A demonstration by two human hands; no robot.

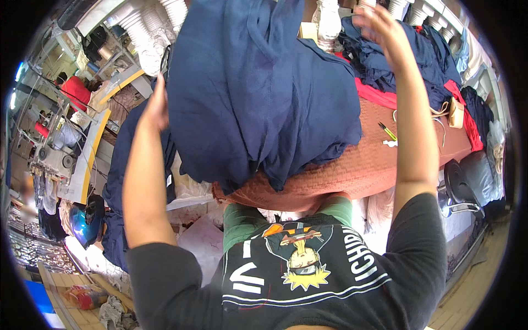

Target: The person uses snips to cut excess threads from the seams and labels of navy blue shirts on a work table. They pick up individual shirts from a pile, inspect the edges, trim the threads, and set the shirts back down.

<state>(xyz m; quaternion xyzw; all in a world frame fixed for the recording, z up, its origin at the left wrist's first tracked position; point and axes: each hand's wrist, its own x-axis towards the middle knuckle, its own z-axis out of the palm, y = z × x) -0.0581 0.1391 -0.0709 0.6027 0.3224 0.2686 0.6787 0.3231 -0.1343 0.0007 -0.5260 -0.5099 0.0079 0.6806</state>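
A large navy blue cloth garment (231,99) with seams and a folded band spreads over the middle of the view, running up past the top edge. Its lower part lies bunched on a table with a rust-brown textured cover (374,159). Against the garment's left edge is my left hand (157,107), slightly blurred; its fingers are mostly hidden, so its grip does not show. My right hand (383,36) is raised at the upper right, empty, fingers apart, in front of a heap of navy garments (363,63).
A yellow-and-black pen-like tool (387,131) lies on the brown cover, near a tan item with cords (456,113). Red cloth (377,93) shows under the heap. At left stand a sewing machine (55,157) and a yellow-edged worktable (94,157). A black chair (459,184) is at right.
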